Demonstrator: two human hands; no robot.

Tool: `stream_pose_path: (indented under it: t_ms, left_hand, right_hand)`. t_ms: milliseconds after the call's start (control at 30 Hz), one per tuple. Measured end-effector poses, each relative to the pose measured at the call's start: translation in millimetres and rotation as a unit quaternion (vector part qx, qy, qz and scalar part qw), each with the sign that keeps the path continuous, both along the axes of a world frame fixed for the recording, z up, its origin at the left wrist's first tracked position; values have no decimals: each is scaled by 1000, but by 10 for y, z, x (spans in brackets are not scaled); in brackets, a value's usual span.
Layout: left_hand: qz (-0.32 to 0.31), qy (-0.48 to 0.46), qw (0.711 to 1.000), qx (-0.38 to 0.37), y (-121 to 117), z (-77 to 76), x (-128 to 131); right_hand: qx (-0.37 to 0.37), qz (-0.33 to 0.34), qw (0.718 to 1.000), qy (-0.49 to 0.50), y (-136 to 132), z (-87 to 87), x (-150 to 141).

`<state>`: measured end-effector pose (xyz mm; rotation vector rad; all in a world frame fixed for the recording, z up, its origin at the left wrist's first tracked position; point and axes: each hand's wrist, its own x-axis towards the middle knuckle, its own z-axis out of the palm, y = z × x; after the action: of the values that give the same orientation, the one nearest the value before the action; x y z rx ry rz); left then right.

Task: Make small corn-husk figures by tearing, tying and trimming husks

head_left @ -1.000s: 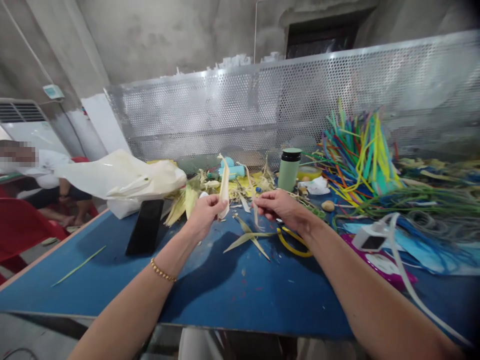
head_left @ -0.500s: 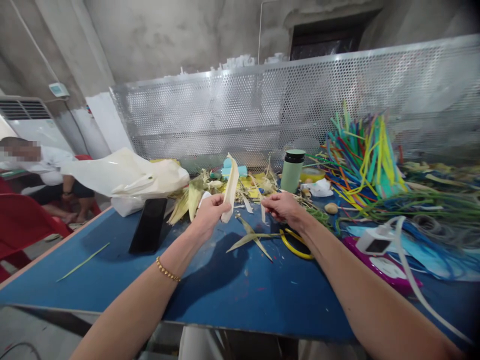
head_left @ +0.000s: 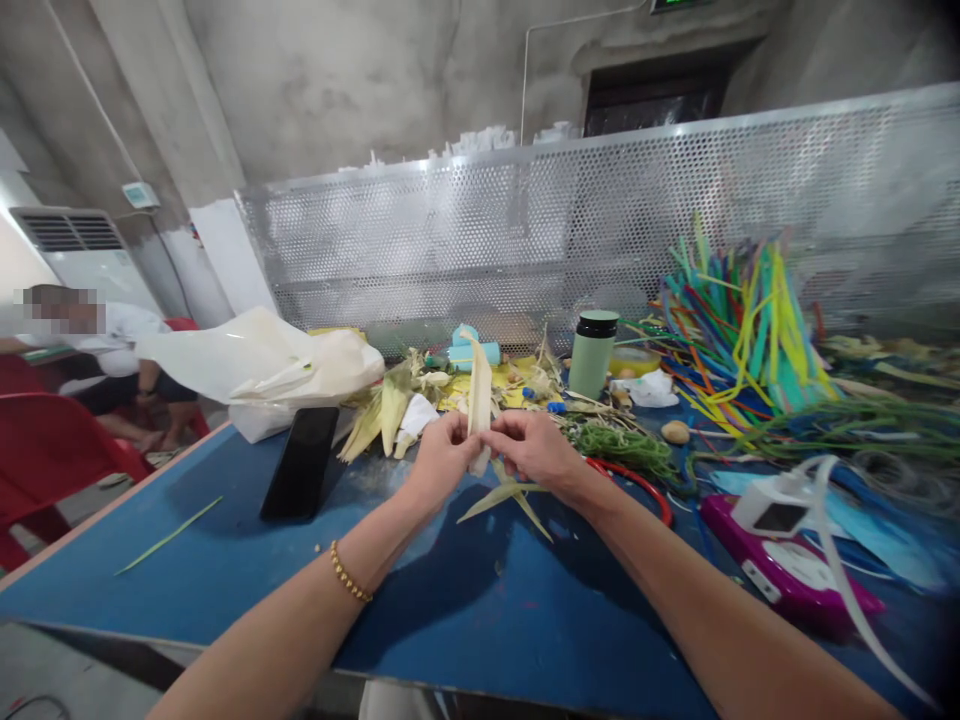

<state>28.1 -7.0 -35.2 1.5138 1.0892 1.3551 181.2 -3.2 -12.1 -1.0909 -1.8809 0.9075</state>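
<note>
A pale, dry corn husk stands upright between my hands above the table. My left hand pinches its lower end between thumb and fingers. Close against it, my right hand also has its fingertips closed on the husk's lower right edge. Below the hands, crossed strips of greenish husk lie on the blue table. More dry husks are heaped just beyond my left hand, next to a white paper piece.
A black phone and a white plastic bag lie left. Behind stands a green bottle. To the right are colourful strips, green cords, and a magenta power strip with a white charger. A person sits far left.
My right hand has moved left, from apart to touching the husk beside my left hand. The narrow strip it held no longer shows. The view has shifted slightly.
</note>
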Motion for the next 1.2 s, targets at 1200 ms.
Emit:
stream_pose_path:
  t_ms: [1200]
  left_hand:
    - [-89, 18, 996, -7, -119, 168, -5]
  right_hand:
    - [218, -57, 966, -123, 4, -60, 6]
